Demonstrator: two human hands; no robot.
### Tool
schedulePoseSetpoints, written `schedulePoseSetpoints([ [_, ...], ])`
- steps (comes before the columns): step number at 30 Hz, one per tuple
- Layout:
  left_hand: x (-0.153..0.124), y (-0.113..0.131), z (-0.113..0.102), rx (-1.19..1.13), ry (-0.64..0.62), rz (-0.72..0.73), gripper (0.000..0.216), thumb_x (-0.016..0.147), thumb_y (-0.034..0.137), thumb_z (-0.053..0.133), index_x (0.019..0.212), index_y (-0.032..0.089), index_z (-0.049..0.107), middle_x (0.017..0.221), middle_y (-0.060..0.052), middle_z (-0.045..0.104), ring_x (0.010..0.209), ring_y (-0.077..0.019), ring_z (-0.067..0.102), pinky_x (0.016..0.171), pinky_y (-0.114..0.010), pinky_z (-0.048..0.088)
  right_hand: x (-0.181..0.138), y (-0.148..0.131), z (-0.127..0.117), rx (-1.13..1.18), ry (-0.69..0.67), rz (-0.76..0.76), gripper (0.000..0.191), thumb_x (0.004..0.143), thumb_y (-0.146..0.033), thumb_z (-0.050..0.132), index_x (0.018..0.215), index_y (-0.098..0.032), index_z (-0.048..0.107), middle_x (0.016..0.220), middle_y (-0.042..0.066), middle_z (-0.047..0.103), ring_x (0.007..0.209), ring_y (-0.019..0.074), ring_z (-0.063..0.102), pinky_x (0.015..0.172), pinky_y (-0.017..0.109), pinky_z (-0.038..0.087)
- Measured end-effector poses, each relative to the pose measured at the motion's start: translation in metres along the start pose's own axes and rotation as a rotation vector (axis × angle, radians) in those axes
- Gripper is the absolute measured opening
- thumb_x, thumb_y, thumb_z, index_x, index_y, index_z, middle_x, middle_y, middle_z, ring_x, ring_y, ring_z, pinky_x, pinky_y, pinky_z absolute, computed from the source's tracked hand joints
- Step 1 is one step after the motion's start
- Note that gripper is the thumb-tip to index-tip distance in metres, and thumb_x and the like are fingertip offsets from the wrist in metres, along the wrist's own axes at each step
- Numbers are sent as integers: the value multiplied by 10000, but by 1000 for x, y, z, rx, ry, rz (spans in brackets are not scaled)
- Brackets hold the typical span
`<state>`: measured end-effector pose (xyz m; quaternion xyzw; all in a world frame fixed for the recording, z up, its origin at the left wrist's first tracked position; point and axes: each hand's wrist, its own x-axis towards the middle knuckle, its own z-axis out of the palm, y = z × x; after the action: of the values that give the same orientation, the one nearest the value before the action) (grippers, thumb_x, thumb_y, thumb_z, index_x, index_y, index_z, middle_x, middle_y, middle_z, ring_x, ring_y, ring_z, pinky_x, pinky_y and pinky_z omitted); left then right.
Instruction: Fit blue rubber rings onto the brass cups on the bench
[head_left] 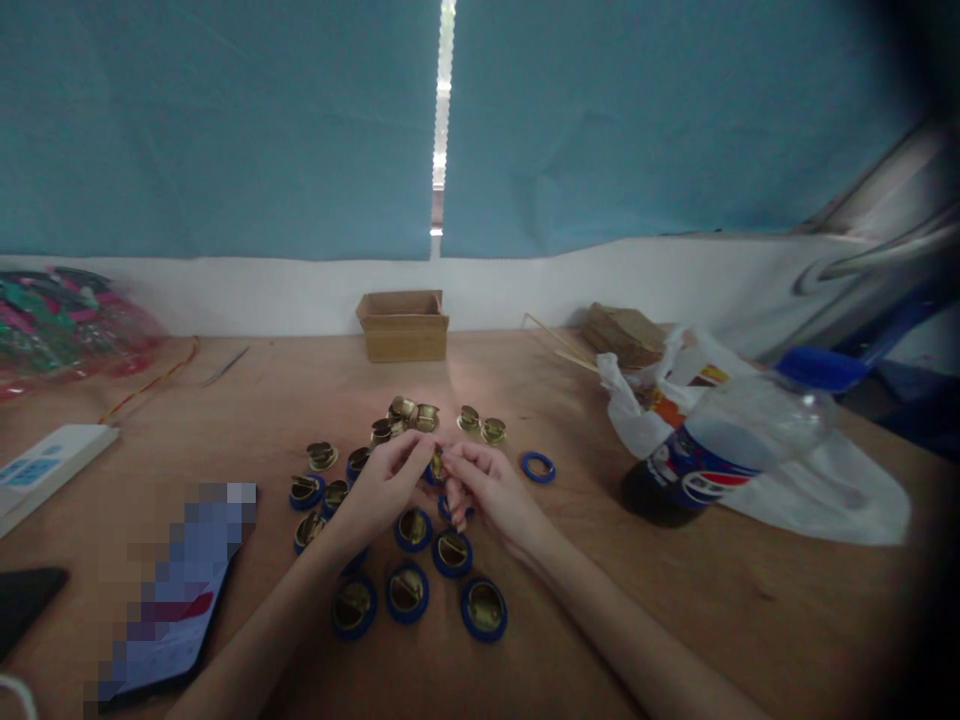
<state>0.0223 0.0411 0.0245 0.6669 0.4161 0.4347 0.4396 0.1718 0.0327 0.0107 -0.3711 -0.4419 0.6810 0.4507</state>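
Observation:
My left hand [386, 482] and my right hand [486, 485] meet over the middle of the wooden table [570, 600]. Both pinch one small brass part with a blue ring [436, 466] between their fingertips. Below the hands lie several brass parts fitted in blue rings [409, 592]. Behind the hands sit several bare brass parts [411, 415]. One loose blue ring [538, 467] lies to the right of my right hand.
A small open cardboard box [403, 324] stands at the back. A cola bottle [739, 435] lies on white plastic bags [817, 490] at right. A phone [176, 600] and a power strip [45, 466] lie at left, a colourful bag [52, 325] at far left.

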Motion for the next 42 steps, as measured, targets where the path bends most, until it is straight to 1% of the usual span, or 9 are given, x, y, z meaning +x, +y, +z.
schedulePoseSetpoints([
  [5,0,0,1,7,7,-18,314,908,383,443,910,143,645,752,-18,600,765,-163,564,673,-247,452,-2,1,2,-1,7,-25,292,797,-418,629,702,-169,511,446,-48,572,324,64,483,334,151,413],
  [11,-1,-1,2,-25,-7,-26,288,912,365,445,830,155,625,758,-8,593,741,-149,550,669,-242,444,-1,0,2,-54,14,-36,299,806,-419,610,672,-175,501,435,-47,563,320,68,472,331,158,404],
  [16,-2,4,2,-78,0,23,241,909,332,464,994,176,629,934,-36,649,912,-168,585,818,-269,457,2,-3,1,-158,59,-130,286,836,-408,549,668,-185,486,412,-56,538,304,75,453,333,173,387],
  [20,-3,6,0,-206,21,-9,246,887,311,519,1080,186,606,1096,-66,637,996,-170,584,909,-291,429,3,-4,1,-231,149,-261,201,814,-360,580,742,-196,489,499,-69,531,360,70,453,362,174,367],
  [23,-2,6,-1,-293,18,-60,260,884,317,530,1096,183,598,1098,-77,643,1001,-177,592,892,-294,440,3,-2,2,-266,190,-316,175,784,-310,621,811,-208,481,550,-80,505,404,69,446,385,176,367],
  [25,-3,6,-2,-322,1,-56,251,881,303,537,1094,184,599,1087,-74,649,994,-176,595,882,-289,446,3,-1,1,-278,200,-319,184,780,-298,625,819,-212,468,543,-89,473,408,70,431,386,178,360],
  [33,-5,5,1,-274,-79,33,219,869,247,559,1067,180,622,1146,-76,629,1073,-195,567,912,-289,439,7,-2,-5,-262,199,-211,193,769,-260,587,799,-221,400,494,-121,379,368,60,325,354,168,286],
  [38,-5,8,1,-281,-44,-32,255,908,310,498,1117,200,594,1148,-66,630,1058,-175,575,922,-282,432,8,2,-3,-348,235,-337,220,798,-339,604,800,-214,423,536,-98,382,469,81,398,440,185,350],
  [42,-4,2,1,-305,9,-97,299,919,385,462,1138,217,576,1137,-57,621,978,-161,597,836,-260,459,-1,1,0,-501,276,-472,140,862,-325,532,874,-224,435,575,-84,395,497,96,425,481,208,375],
])
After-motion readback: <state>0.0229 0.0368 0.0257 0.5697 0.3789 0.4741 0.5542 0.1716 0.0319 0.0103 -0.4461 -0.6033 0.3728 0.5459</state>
